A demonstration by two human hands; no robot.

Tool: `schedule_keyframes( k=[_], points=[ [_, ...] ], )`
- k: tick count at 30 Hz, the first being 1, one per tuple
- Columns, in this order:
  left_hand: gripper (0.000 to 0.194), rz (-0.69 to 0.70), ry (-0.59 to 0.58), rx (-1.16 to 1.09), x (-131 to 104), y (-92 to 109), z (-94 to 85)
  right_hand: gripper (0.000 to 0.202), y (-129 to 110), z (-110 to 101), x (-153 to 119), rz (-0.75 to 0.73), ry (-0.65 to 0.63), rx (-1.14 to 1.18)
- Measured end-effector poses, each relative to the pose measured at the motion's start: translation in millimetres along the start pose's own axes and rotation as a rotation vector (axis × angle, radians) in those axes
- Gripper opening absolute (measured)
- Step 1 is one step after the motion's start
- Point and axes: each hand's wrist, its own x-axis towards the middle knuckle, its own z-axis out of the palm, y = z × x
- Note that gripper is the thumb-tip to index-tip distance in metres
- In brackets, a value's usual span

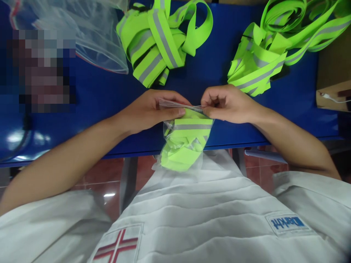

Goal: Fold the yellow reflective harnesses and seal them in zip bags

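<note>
A clear zip bag hangs at the table's front edge with a folded neon-yellow reflective strap inside it. My left hand pinches the bag's top at its left end, thumb in front and fingers behind. At the right end of the same top edge, my right hand grips the bag between thumb and curled fingers. A thin red line runs along the bag's mouth between the two hands. Whether the mouth is fully closed I cannot tell.
A bundle of neon reflective straps lies on the blue table, beyond my hands. Another strap heap is at the back right, near a cardboard box. Clear plastic bags lie at the back left, beside a pixelated patch.
</note>
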Motion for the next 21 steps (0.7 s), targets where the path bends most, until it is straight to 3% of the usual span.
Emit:
schedule_keyframes(
  k=[6,15,21],
  points=[
    [0.033,0.050,-0.022,-0.010,0,-2,0.3,0.010,2,1,0,-0.023,-0.040,-0.029],
    [0.059,0.101,-0.027,0.066,1,-10,6.8,0.009,3,6,2,-0.068,-0.064,-0.020],
    [0.059,0.103,-0.073,0.019,2,-11,10.5,0.010,6,8,3,-0.074,-0.055,-0.033]
  ],
)
